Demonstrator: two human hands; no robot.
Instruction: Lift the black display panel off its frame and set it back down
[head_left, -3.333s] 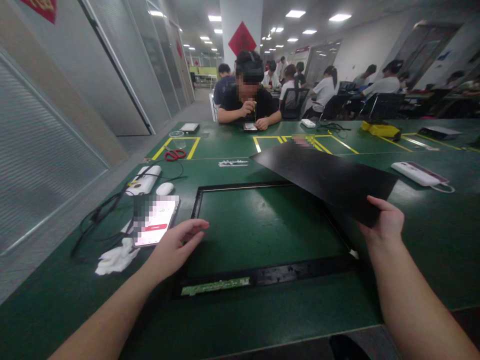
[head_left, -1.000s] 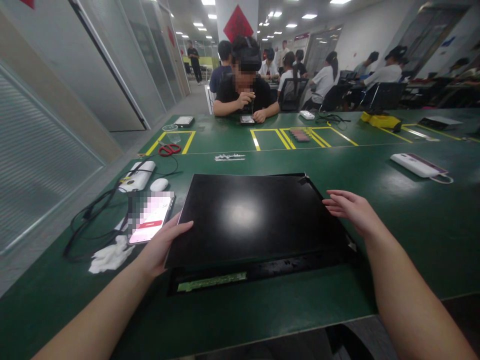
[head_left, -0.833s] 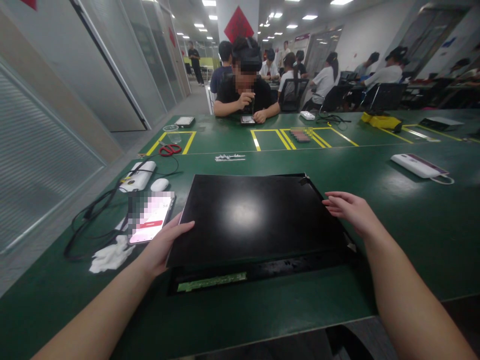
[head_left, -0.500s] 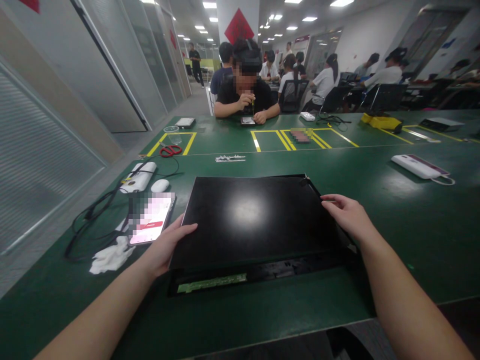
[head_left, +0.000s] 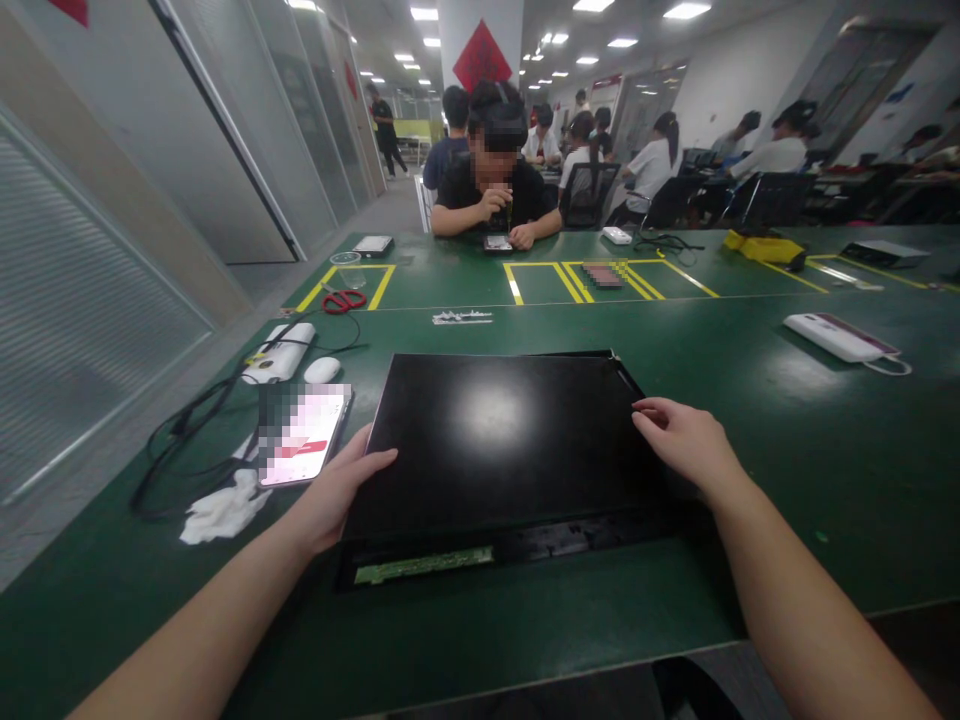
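A large black panel lies flat on a black rectangular frame on the green table; the frame's near strip with a green circuit strip shows below it. My left hand grips the panel's left edge, thumb on top and fingers hidden beneath. My right hand rests on the panel's right edge with its fingers stretched out over the surface.
Left of the panel lie a lit phone, a white cloth, a mouse, a white device and black cables. Red scissors lie farther back. A white power bank sits at right. A person works opposite.
The panel, held up by my right hand 3.3 s ago, now lies on the frame. In the last second my right hand slid a little leftward on its right edge.
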